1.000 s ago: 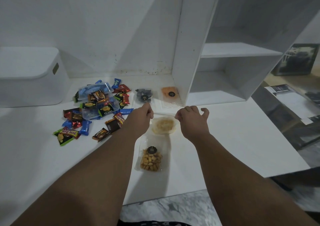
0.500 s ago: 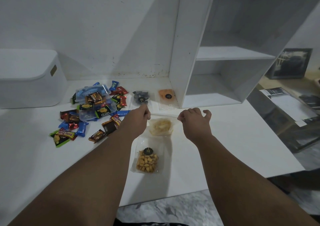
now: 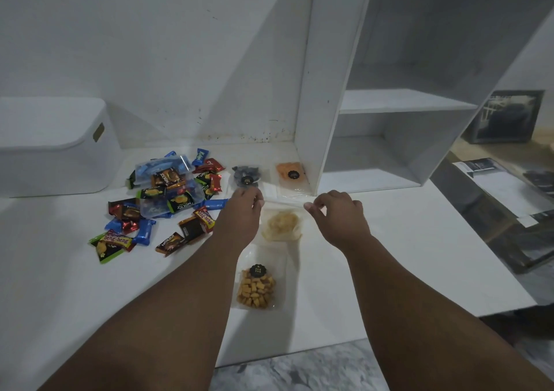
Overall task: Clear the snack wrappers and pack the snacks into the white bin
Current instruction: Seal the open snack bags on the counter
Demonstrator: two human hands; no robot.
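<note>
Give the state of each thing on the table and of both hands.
white bin: closed, lid on.
pale chip bag: top edge pinched by both hands.
left hand: pinches the bag's left corner.
right hand: pinches its right corner.
yellow cracker bag: flat, untouched.
dark snack bag: flat, untouched.
orange snack bag: flat, untouched.
wrapped candies: loose pile outside bin.

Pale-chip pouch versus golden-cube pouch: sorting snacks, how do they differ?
The clear pouch of pale chips is pinched at its top by the left hand and right hand; the clear pouch of golden cubes lies untouched, nearer. The cube pouch shows a black round sticker; the chip pouch shows none. Both are transparent.
</note>
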